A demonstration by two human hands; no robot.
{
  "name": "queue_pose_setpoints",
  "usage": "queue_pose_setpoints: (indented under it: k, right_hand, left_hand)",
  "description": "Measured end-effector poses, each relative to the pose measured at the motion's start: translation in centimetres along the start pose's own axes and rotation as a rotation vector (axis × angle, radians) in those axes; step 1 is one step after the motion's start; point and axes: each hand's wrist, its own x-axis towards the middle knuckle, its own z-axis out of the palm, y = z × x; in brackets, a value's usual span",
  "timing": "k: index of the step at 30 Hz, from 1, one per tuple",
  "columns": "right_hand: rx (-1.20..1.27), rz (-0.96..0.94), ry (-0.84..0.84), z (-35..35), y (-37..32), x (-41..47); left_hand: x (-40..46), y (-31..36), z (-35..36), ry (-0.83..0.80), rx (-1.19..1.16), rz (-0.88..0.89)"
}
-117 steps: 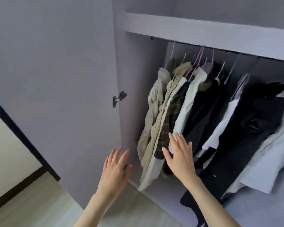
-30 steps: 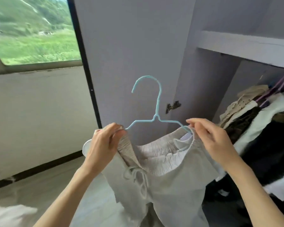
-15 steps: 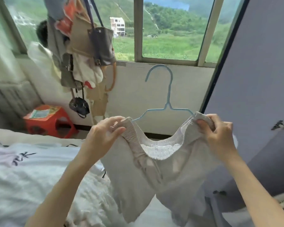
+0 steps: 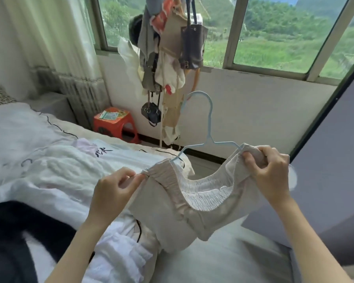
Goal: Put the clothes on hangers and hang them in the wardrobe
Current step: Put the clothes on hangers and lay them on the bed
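The fingers (image 4: pixel 140 177) of the left hand (image 4: pixel 112 193) are pinched on one end of the beige garment's (image 4: pixel 184 211) elastic waistband, while the other end is gripped by the right hand (image 4: pixel 271 174). Between them the blue hanger (image 4: pixel 209 127) is being fitted (one arm appears covered). Hanging in the wardrobe is judged still undone; more clothes (image 4: pixel 55 170) lie beyond the left fingers.

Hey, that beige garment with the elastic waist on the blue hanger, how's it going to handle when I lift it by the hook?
The beige garment is probably floppy: it sags between the left hand and right hand. It seems light, since the thin blue hanger shows no bend. The gathered waistband may slip along the hanger's smooth arms if tilted.
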Motion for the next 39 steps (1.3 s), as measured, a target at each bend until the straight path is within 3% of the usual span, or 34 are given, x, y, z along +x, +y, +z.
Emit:
queue_pose_setpoints:
  k: [6,13,19,25,32,39]
  right_hand:
    - [0.115,-0.185,0.035,0.2,-6.8,-0.4]
    - [0.355,-0.342,-0.125,1.1,-16.9,-5.2]
    - [0.526,-0.452,-0.244,4.1,-25.7,-9.7]
    - [0.633,-0.537,-0.305,7.7,-34.0,-10.8]
    - [0.676,-0.570,-0.480,16.6,-45.0,-10.6]
    - [0.539,-0.532,-0.757,34.3,-52.4,-13.4]
  left_hand:
    - [-6.2,2.7,-8.2,0.221,0.016,-0.085]
    - [-16.4,7.7,-19.4,0.529,0.121,-0.245]
    - [-22.6,8.3,-27.0,0.786,0.345,-0.329]
    - [-23.9,6.4,-33.9,0.885,0.567,-0.313]
    - [-20.2,-0.8,-42.3,0.960,0.763,-0.403]
    - [-16.4,-19.3,-47.8,0.859,0.741,-0.689]
